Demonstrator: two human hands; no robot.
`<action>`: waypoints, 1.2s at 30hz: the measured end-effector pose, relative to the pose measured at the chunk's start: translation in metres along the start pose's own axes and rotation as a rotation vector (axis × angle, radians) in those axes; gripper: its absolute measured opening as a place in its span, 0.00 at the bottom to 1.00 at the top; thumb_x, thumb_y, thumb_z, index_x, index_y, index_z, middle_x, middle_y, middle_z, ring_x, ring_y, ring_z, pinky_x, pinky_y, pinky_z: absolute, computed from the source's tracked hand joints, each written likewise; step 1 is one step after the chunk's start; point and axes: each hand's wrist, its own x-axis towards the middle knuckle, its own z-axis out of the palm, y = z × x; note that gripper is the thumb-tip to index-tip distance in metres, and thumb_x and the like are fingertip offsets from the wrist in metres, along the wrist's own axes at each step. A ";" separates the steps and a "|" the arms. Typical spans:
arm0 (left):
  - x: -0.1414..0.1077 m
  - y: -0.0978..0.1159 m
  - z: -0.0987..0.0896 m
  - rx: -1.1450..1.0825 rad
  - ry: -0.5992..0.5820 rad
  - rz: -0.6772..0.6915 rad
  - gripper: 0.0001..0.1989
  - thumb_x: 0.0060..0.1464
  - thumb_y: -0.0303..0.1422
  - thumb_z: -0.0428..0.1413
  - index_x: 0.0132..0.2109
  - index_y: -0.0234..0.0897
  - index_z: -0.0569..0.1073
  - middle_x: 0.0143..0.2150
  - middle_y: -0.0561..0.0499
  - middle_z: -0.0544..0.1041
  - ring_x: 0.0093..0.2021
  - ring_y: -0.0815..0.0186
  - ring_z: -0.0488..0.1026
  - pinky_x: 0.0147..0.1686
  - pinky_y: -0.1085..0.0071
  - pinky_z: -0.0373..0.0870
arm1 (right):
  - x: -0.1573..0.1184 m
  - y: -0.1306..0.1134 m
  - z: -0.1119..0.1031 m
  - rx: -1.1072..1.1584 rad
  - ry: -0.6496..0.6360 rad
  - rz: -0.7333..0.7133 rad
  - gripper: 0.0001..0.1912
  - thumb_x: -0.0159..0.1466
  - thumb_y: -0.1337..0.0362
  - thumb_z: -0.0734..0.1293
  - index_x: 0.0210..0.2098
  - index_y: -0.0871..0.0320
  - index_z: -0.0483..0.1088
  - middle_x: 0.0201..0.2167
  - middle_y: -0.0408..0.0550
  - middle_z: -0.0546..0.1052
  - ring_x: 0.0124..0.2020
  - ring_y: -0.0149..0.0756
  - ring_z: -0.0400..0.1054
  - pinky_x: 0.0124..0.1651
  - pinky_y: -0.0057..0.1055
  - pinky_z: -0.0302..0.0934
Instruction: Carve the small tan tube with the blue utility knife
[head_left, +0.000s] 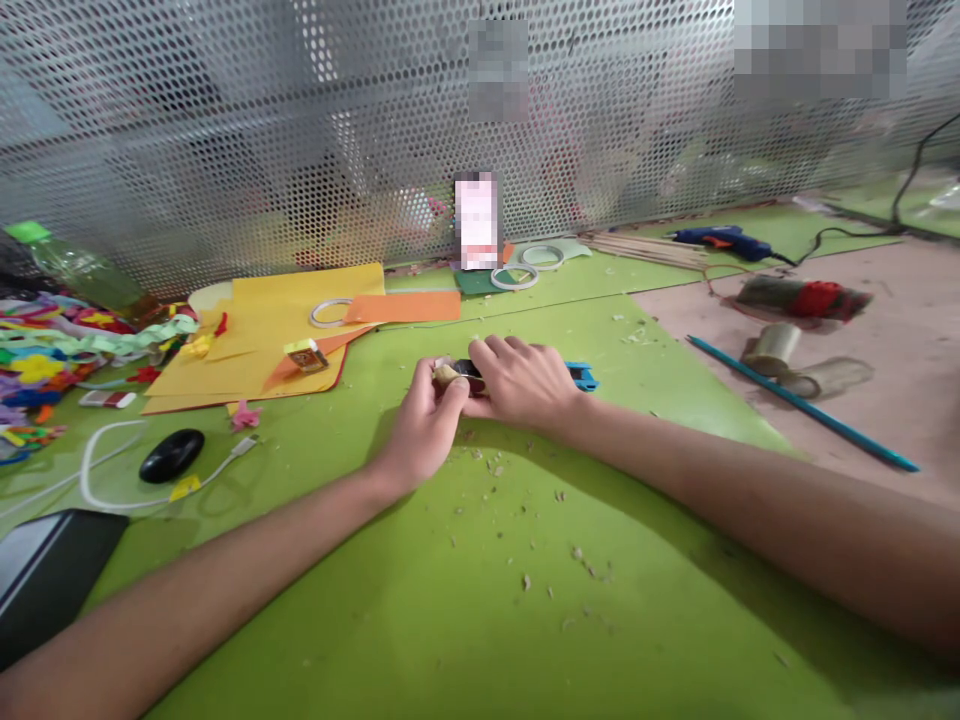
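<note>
Near the middle of the green tabletop, both hands are close together, fingertips almost meeting. My left hand point(429, 425) is closed in a pinch round a small tan piece point(445, 375) that looks like wood or cork. My right hand point(525, 382) wraps over a blue and black tool, apparently a utility knife point(582, 376), whose blue end sticks out to the right. Its dark front part points at the tan piece, and the fingers cover most of it. Small pale shavings point(495, 465) lie scattered on the table below the hands.
Yellow and orange sheets point(225, 350) lie left with a matchbox point(306, 355). A black mouse point(172, 455) and white cable are nearer. A phone point(476, 222) leans on the perforated metal screen. Rightward are a blue stick point(802, 403), a glue gun point(724, 242) and tape rolls.
</note>
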 end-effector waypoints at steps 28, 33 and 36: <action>-0.005 0.002 -0.001 0.004 -0.048 0.005 0.16 0.62 0.49 0.44 0.39 0.41 0.64 0.32 0.51 0.69 0.31 0.66 0.65 0.36 0.68 0.66 | 0.000 0.008 0.009 -0.028 0.214 -0.062 0.33 0.60 0.37 0.48 0.38 0.59 0.66 0.32 0.50 0.71 0.31 0.35 0.58 0.26 0.31 0.34; -0.004 0.003 0.000 -0.052 -0.057 0.033 0.14 0.63 0.46 0.45 0.40 0.41 0.64 0.37 0.50 0.71 0.36 0.67 0.67 0.39 0.69 0.66 | 0.000 0.008 0.008 -0.020 0.193 -0.066 0.34 0.61 0.36 0.47 0.37 0.59 0.66 0.31 0.50 0.72 0.31 0.35 0.59 0.26 0.31 0.34; -0.003 0.003 0.000 -0.102 -0.073 0.042 0.13 0.63 0.44 0.45 0.40 0.40 0.63 0.39 0.50 0.71 0.38 0.68 0.68 0.41 0.70 0.65 | 0.000 0.007 0.006 -0.014 0.173 -0.068 0.34 0.62 0.36 0.47 0.37 0.59 0.66 0.31 0.50 0.72 0.30 0.34 0.59 0.26 0.31 0.34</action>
